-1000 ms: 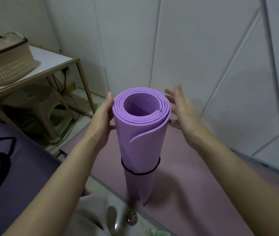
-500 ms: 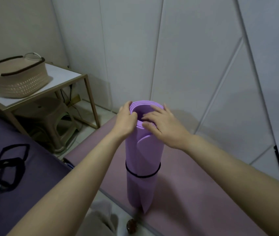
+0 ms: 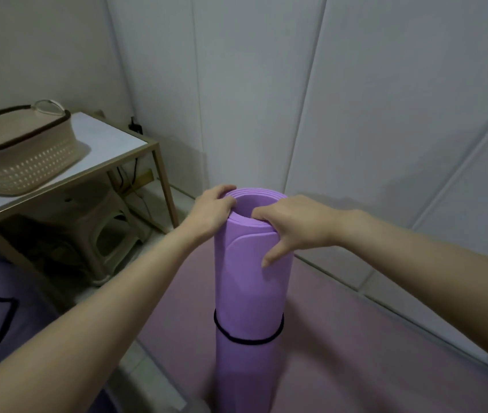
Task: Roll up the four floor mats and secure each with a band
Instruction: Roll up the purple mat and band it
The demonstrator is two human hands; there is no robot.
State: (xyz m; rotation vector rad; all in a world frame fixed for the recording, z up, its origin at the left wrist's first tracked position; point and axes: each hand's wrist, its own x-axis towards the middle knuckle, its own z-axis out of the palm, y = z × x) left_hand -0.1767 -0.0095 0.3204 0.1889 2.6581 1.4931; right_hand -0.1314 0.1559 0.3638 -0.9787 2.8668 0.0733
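White wall panels (image 3: 266, 99) fill the back of the room, and below them a pink mat (image 3: 371, 368) lies flat across the floor on the right. A darker purple surface (image 3: 4, 278) takes the lower left corner. Against the left wall stands a metal-framed side table (image 3: 111, 144) with a pale top. A beige perforated basket (image 3: 25, 162) with a dark rim sits on the table, and a plastic stool (image 3: 99, 231) is tucked under it. In the middle of the view the rolled purple mat (image 3: 251, 287) stands upright on its end, at the near edge of the pink mat. Both hands hold it at the top. The left hand (image 3: 210, 210) grips the rim on the roll's left side, with its fingers curled over the edge into the hollow core. The right hand (image 3: 290, 225) grips the right side of the rim, its fingers hooked into the core and its thumb (image 3: 269, 257) pressed flat down the outer face beside the loose end flap. A thin black band (image 3: 245, 342) circles the roll below its middle. Loose black bands (image 3: 4, 321) lie on the purple surface at the far left.
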